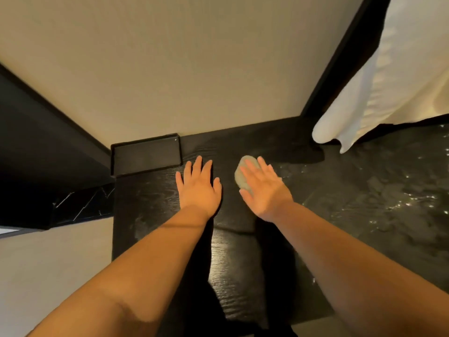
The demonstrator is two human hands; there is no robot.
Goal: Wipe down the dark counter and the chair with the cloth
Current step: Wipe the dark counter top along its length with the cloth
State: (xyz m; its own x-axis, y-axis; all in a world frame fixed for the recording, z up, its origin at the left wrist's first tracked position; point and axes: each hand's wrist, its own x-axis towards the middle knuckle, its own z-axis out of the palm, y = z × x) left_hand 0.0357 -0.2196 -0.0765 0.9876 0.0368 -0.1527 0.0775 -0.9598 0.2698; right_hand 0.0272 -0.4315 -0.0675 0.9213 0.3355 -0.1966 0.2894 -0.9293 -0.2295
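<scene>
My right hand (263, 188) lies flat with straight fingers, pressing the wadded grey cloth (243, 175) onto the dark surface (233, 263), toward its far edge. My left hand (198, 186), fingers spread and holding nothing, braces just beside it on the left. I judge that long overlapping passes along the grain, with even pressure, will work best, skirting the black tray (145, 154) at far left. No chair shows.

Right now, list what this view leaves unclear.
Cloth: head view, mostly under the right hand; its size and folds are hidden.
Dark counter: head view, forearms cover its near part; the right edge cuts it off.
Chair: head view, none identifiable.
White fabric: head view, cut off at the top right.
</scene>
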